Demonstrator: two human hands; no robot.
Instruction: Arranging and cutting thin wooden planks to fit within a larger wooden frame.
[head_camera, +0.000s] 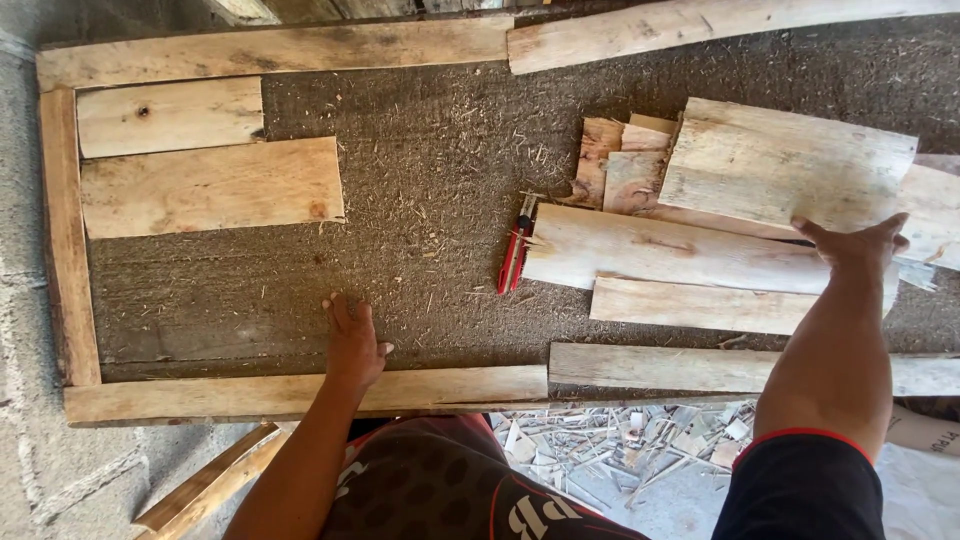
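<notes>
Work surface (440, 200): a dark, sawdust-strewn board bed, bordered by a rough wooden frame (68, 240) along its left, top and bottom edges.

Fitted boards: two short pale planks lay side by side in the top-left corner of the frame, the upper plank (168, 116) against the top rail and the wider lower plank (212, 186) just below it. By judgement, only this corner was filled; most of the bed remained bare.

Loose stock: a pile of offcut boards (690, 250) lay near the right edge, overlapping one another, with a broad pale board (770, 170) on top.

Right hand (858, 246): reached out, palm down with fingers spread on the pile at the lower edge of the broad board; whether it gripped anything could not be told.

Left hand (352, 342): rested flat and empty on the bed just above the bottom rail (300, 392).

Utility knife (514, 256): red-handled, lay untouched on the bed, touching the left end of the pile.

Scraps (620, 440): wood chips littered the floor below the bottom edge.
</notes>
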